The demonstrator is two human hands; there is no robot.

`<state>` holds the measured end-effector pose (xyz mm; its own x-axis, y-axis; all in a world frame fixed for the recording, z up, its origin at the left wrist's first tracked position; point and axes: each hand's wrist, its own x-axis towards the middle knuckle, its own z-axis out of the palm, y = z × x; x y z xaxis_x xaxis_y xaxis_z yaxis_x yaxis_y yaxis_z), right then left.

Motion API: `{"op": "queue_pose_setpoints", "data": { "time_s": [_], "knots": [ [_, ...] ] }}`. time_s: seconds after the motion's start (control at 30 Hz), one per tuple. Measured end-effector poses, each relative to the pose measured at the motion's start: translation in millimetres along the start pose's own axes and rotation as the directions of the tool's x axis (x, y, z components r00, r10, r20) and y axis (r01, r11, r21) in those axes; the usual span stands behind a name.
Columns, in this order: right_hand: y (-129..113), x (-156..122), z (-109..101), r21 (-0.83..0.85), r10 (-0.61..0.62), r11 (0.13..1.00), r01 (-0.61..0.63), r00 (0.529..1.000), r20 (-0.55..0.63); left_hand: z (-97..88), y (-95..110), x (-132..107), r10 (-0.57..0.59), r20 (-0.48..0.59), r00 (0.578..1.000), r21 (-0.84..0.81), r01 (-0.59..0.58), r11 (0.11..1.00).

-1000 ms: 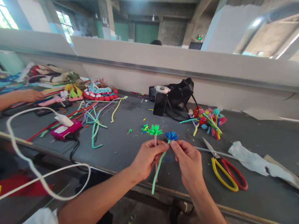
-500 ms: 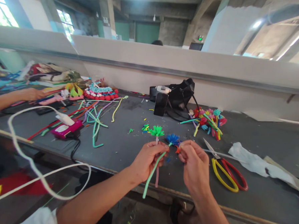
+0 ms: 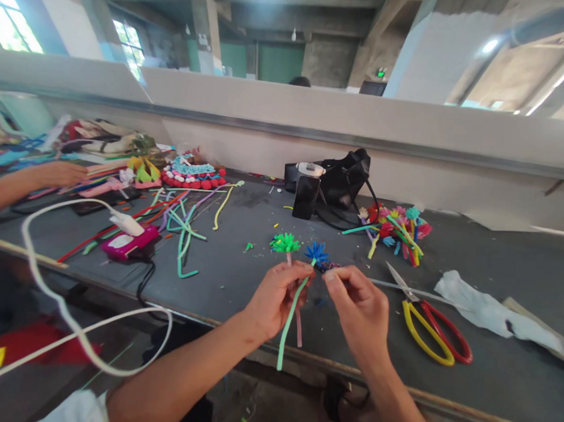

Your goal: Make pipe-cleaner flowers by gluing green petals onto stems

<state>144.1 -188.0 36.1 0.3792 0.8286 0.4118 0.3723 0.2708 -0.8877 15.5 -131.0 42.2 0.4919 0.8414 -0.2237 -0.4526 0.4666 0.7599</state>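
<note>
My left hand (image 3: 277, 299) is closed around the stems of two pipe-cleaner flowers above the table's front part. One is a green flower (image 3: 286, 242) on a pink stem; the other, a blue flower (image 3: 316, 252), has a light green stem that hangs down past my fingers. Just right of the blue flower, my right hand (image 3: 360, 300) pinches with thumb and forefinger. A small dark piece shows at those fingertips, too unclear to name. Scissors (image 3: 427, 325) with one yellow and one red handle lie open on the table, right of my right hand.
A bunch of pipe-cleaner flowers (image 3: 397, 229) lies back right, near a black bag (image 3: 347, 183) and a propped phone (image 3: 306, 196). Loose pipe cleaners (image 3: 184, 231), a pink charger block (image 3: 129, 244) and white cable (image 3: 29, 239) are left. Another person's hand (image 3: 66, 173) reaches in there.
The green and blue flowers have shifted left in my left hand's grip, and the green one leans further left. My right hand has moved slightly left, its fingertips still close to the blue flower.
</note>
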Motion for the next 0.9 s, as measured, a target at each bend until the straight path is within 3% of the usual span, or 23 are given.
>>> {"op": "queue_pose_setpoints", "data": {
  "time_s": [0.23,0.5,0.7,0.9],
  "knots": [
    [2.0,1.1,4.1,0.064,0.106,0.993,-0.1,0.989,-0.099,2.2,-5.4,-5.4,0.122,0.004,0.992,0.151,-0.121,0.981],
    [8.7,3.5,1.9,0.299,0.254,0.926,-0.23,0.966,-0.042,4.0,-6.8,-6.4,0.186,0.027,0.982,0.344,-0.184,0.921],
    [6.3,1.6,6.4,0.336,0.257,0.914,-0.227,0.965,-0.048,5.6,-7.9,-7.2,0.202,0.039,0.979,0.339,-0.203,0.918],
    [7.9,-1.5,10.5,0.259,0.21,0.948,-0.184,0.975,-0.073,5.3,-9.0,-6.3,0.237,0.032,0.971,0.347,-0.233,0.908]
  ]
}}
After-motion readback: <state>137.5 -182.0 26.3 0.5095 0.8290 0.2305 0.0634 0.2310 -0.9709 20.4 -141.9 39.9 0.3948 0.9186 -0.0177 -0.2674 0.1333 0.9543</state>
